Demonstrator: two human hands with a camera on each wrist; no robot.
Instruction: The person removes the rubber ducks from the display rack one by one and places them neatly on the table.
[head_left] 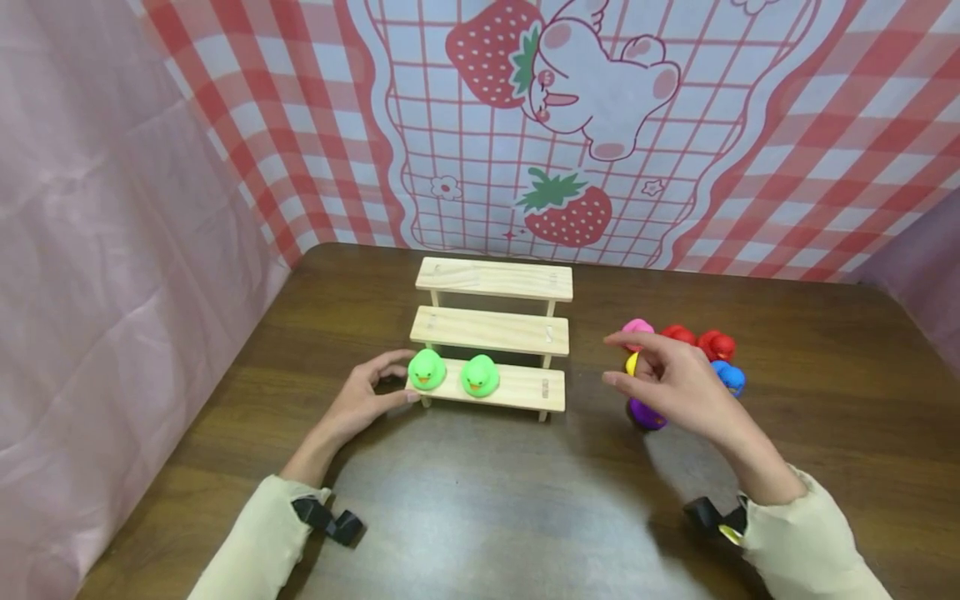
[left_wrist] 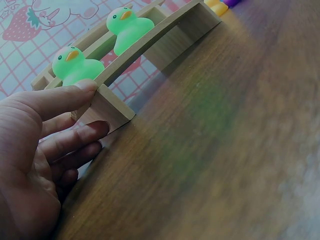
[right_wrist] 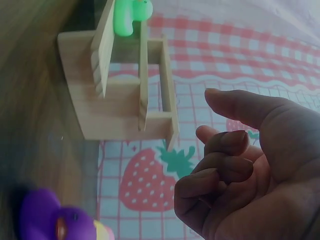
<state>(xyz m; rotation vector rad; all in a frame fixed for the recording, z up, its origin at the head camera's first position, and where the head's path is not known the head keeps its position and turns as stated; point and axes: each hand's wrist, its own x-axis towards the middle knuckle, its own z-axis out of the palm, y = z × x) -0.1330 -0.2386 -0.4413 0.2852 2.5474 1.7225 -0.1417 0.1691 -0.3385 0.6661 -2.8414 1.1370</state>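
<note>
A three-step wooden display stand (head_left: 491,332) stands on the table, with a green rubber duck (head_left: 427,370) at the left end of its lowest step and another green rubber duck (head_left: 480,377) near the middle of that step. My left hand (head_left: 367,396) holds the left end of the lowest step, the thumb at the front corner in the left wrist view. Over a group of coloured ducks to the stand's right hovers my right hand (head_left: 686,387). Its thumb and forefinger are apart with nothing between them, and the other fingers curl loosely in the right wrist view.
Around and partly under the right hand are a pink duck (head_left: 638,327), a red duck (head_left: 717,345) beside another red one, a blue duck (head_left: 729,377), a yellow duck (head_left: 631,364) and a purple duck (head_left: 647,415). A checked strawberry cloth (head_left: 480,183) hangs behind the table.
</note>
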